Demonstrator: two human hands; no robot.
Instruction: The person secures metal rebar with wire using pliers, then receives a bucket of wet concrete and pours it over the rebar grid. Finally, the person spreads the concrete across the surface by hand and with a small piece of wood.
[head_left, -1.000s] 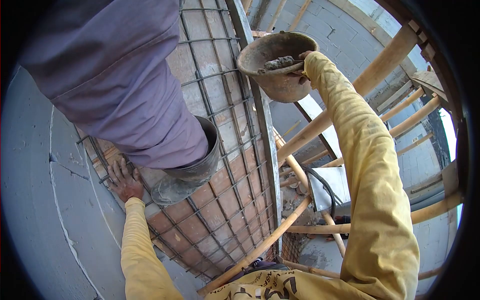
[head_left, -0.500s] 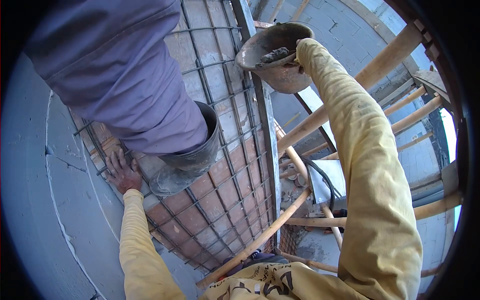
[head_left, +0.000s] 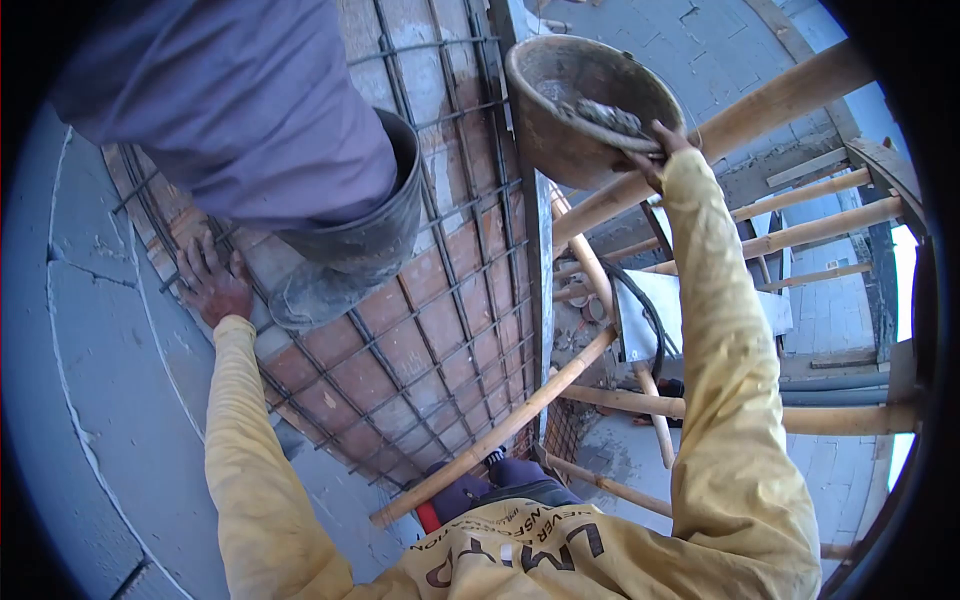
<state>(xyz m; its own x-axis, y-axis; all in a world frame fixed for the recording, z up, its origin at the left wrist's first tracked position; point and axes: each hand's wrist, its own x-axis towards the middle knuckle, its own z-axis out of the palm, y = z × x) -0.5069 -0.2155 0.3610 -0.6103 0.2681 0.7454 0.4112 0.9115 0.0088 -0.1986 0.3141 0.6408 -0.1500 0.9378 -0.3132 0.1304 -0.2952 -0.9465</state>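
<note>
My right hand (head_left: 660,158) grips the rim of a worn, mortar-stained bucket (head_left: 560,140), thumb and fingers closed around its near right edge. The bucket is tilted, so its inside shows, with a grey, mortar-like lump (head_left: 610,116) in it. Flat against the edge of the grey block wall (head_left: 95,330) lies my left hand (head_left: 215,285), fingers spread and holding nothing. Just beside it, another person's rubber boot (head_left: 350,265) stands on the rebar mesh (head_left: 440,350), below a purple trouser leg (head_left: 270,130).
Under the mesh are brownish formwork boards (head_left: 380,375), bordered on the right by an upright edge board (head_left: 540,290). Bamboo poles (head_left: 510,420) cross in front of me and to the right. A dark hose (head_left: 650,310) hangs near a pale sheet (head_left: 635,340), with a drop beyond the edge.
The bucket has shifted right in view and turned, showing more of its side, with my right hand still on its rim. My left hand stays by the boot; the whole view has shifted a little.
</note>
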